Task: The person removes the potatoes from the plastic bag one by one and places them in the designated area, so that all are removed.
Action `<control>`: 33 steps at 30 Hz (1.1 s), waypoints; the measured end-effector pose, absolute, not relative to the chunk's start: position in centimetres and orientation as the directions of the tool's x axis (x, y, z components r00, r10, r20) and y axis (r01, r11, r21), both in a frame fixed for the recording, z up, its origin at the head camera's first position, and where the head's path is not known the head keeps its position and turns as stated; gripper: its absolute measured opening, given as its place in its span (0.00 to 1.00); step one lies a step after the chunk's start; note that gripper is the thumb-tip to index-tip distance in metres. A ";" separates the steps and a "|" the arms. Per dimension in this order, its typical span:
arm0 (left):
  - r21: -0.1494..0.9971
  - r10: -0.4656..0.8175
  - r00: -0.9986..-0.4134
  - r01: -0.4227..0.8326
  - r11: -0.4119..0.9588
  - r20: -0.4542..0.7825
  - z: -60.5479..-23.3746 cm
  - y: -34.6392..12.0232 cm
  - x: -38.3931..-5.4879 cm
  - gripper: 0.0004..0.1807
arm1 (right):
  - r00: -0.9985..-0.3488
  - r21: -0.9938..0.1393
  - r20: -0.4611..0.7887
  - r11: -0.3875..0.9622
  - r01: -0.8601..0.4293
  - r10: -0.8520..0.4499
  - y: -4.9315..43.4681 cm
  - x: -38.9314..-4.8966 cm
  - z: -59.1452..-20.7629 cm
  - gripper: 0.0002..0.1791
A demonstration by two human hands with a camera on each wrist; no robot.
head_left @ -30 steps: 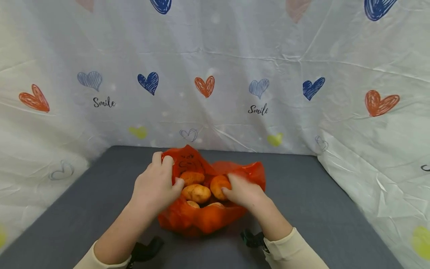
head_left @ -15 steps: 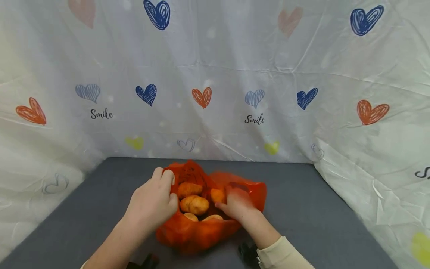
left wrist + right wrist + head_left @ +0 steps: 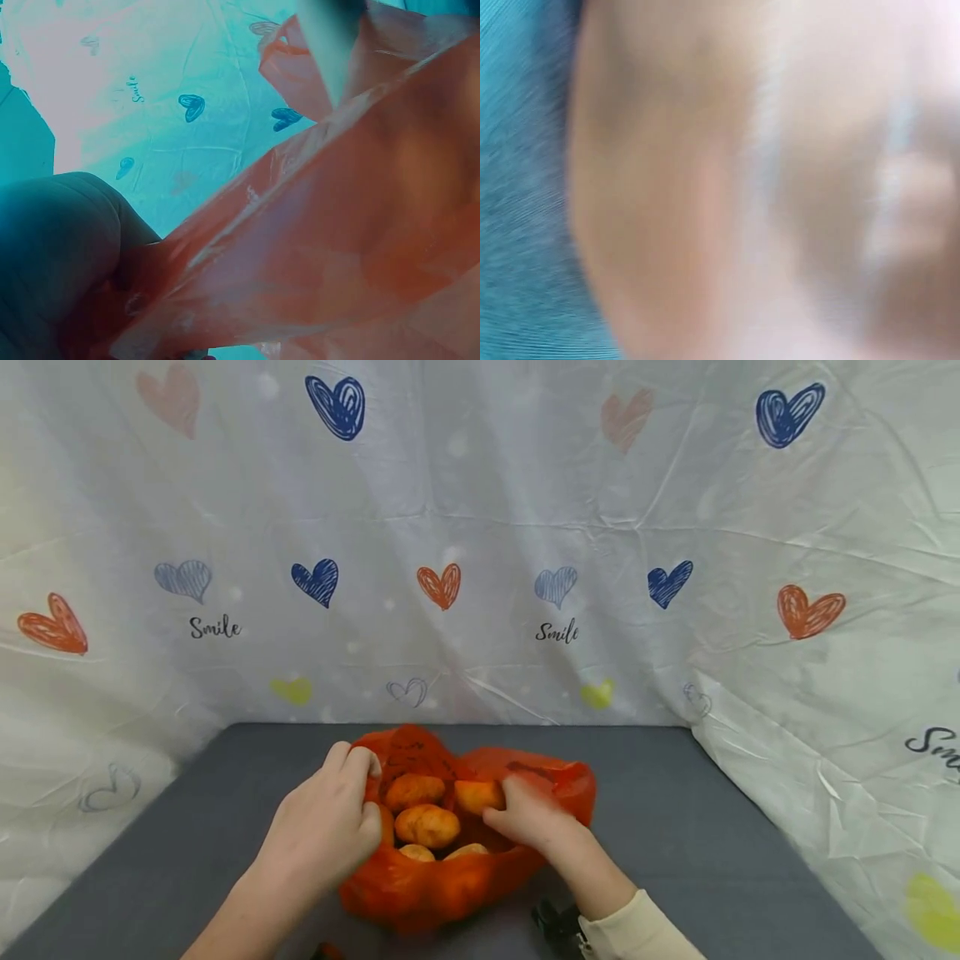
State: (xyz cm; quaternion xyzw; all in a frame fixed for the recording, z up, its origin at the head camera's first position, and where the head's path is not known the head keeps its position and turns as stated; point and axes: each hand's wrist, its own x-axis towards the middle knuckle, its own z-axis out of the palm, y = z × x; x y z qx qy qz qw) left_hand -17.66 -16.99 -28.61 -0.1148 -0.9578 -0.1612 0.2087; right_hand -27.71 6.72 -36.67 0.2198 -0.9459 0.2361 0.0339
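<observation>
A thin red plastic bag (image 3: 427, 889) sits gaping on the table. Several potatoes (image 3: 427, 826) show inside its mouth, one potato (image 3: 415, 792) lying farther back. At the bag's left edge my left hand (image 3: 326, 827) grips the plastic; in the left wrist view the film stretches away from curled fingers (image 3: 60, 255). My right hand (image 3: 538, 817) reaches into the right side of the mouth, thumb and blurred fingers closed about the right end of another potato (image 3: 477, 797). The right wrist view is smeared by motion, with only blurred plastic filling it.
The dark grey table (image 3: 697, 852) extends to both sides of the bag. A white curtain (image 3: 480, 485) printed with hearts hangs behind and along the sides. A dark wrist strap (image 3: 557, 920) sits under the right cuff.
The head view has tilted up slightly. My right hand has shifted its potato a little back within the bag's mouth. My left hand keeps its grip on the edge.
</observation>
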 end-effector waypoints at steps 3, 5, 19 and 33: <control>0.258 0.153 -0.885 0.287 0.923 0.439 -28.6 -17.0 -17.6 0.13 | -0.886 -0.429 0.201 0.775 -0.464 -0.419 6.9 -27.0 -35.5 0.15; 0.251 0.155 -0.883 0.288 0.924 0.443 -28.6 -17.0 -17.6 0.13 | -0.872 -0.396 0.235 0.778 -0.488 -0.428 7.0 -26.6 -34.9 0.19; 0.227 0.183 -0.855 0.325 0.918 0.485 -28.9 -17.2 -18.1 0.12 | -0.814 -0.432 0.295 0.690 -0.581 -0.500 8.6 -24.3 -31.2 0.28; 0.229 0.182 -0.853 0.327 0.917 0.489 -28.7 -17.9 -18.5 0.11 | -0.811 -0.608 0.343 0.546 -0.576 -0.474 11.4 -23.9 -28.9 0.22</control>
